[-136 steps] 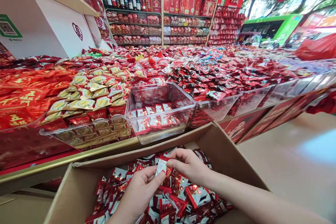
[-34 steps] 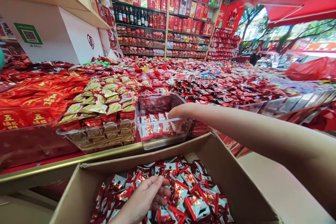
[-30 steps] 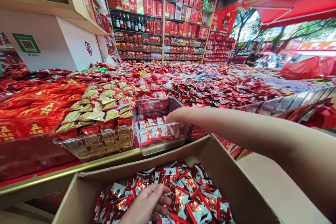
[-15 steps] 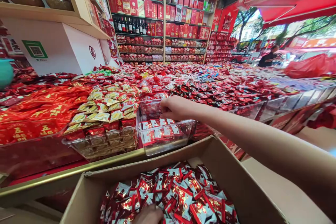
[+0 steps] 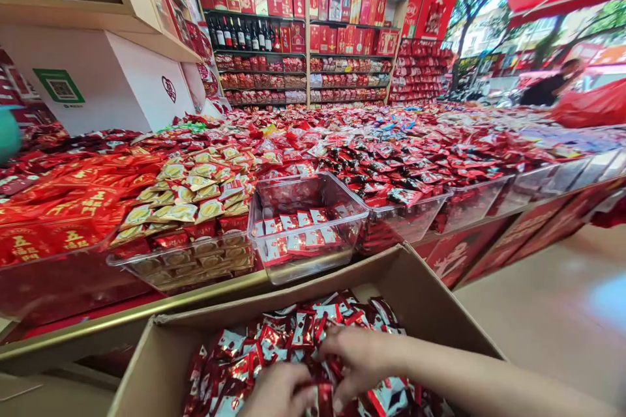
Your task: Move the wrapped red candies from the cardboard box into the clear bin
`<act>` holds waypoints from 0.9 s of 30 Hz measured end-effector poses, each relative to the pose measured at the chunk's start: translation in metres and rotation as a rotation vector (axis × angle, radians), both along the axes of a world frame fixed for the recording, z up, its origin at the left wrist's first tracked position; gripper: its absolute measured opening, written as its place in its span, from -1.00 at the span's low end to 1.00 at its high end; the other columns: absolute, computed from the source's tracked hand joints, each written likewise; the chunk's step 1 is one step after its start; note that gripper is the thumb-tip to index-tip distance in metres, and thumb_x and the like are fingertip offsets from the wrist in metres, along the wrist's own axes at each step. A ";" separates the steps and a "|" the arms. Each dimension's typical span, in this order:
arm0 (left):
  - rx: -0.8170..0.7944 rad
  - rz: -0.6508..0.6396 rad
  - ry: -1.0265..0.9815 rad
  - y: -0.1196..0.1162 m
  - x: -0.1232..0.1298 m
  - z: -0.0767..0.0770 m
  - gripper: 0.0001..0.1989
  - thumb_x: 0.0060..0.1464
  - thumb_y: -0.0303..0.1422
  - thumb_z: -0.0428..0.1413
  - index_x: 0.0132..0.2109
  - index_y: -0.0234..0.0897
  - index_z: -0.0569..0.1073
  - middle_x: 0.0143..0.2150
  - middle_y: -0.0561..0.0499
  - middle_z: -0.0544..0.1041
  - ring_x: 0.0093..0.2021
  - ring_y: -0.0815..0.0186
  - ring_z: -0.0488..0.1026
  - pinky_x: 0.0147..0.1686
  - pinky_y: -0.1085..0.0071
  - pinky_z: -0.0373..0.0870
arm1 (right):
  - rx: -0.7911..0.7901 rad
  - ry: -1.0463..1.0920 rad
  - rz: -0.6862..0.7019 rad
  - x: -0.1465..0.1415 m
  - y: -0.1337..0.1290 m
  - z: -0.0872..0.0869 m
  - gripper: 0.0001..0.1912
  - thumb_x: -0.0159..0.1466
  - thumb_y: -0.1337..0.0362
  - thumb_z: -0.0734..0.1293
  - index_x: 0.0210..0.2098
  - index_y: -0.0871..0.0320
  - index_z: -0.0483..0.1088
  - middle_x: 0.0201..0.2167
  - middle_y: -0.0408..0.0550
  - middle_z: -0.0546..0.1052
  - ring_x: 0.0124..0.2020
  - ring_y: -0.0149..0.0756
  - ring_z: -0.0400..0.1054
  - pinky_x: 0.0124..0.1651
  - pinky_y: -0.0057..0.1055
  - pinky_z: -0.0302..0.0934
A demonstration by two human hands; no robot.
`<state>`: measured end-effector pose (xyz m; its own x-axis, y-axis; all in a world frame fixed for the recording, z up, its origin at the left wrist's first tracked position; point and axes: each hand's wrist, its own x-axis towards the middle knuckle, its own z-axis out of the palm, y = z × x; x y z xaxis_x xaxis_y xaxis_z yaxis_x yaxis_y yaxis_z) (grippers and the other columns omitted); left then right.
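Note:
A cardboard box full of small red and silver wrapped packets stands at the bottom centre. Inside it, my left hand is closed at the lower middle, its fingertips on a packet. My right hand reaches in from the right over the packets, thumb and fingers apart, close to my left fingertips. Just beyond the box sits a clear plastic bin, its bottom lined with upright rows of similar packets.
Gold-and-red packets and red bags fill bins at left; dark red packets are heaped at right. Shelves of bottles and boxes line the back. A person is at the far right. A gold edge runs along the display.
My right hand has left the clear bin and come down into the cardboard box. My left hand shows more, near the same spot. The view has tilted down slightly.

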<state>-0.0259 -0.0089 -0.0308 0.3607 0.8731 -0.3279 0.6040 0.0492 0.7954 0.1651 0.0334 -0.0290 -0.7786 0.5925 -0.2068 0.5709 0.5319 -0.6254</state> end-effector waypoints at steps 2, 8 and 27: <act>0.036 -0.017 -0.055 0.008 0.003 0.017 -0.79 -0.05 -0.23 -0.03 -0.43 -0.19 0.45 -0.46 0.05 0.48 -0.40 0.24 0.34 -0.38 0.43 0.19 | -0.120 0.130 -0.073 0.003 0.000 0.010 -0.34 -0.18 0.04 0.37 -0.09 0.14 0.27 -0.27 -0.04 0.36 -0.32 -0.31 0.25 -0.33 -0.47 0.14; -0.030 0.228 -0.361 0.020 0.007 0.041 -0.81 -0.06 -0.24 0.03 -0.44 -0.29 0.37 -0.57 0.09 0.43 -0.55 0.36 0.32 -0.50 0.50 0.23 | -0.714 0.527 -0.336 -0.006 0.001 0.020 -0.59 -0.02 0.00 0.28 -0.40 0.25 0.26 -0.56 -0.18 0.30 -0.52 -0.47 0.24 -0.43 -0.48 0.16; -0.127 0.438 -0.679 0.016 0.016 0.045 -0.77 -0.17 -0.36 0.17 -0.31 -0.28 0.31 -0.36 0.03 0.54 -0.32 0.34 0.44 -0.21 0.39 0.32 | -0.680 0.723 -0.450 -0.012 -0.006 0.030 -0.64 -0.03 0.05 0.31 -0.61 0.24 0.17 -0.69 -0.28 0.16 -0.63 -0.58 0.06 -0.47 -0.54 0.10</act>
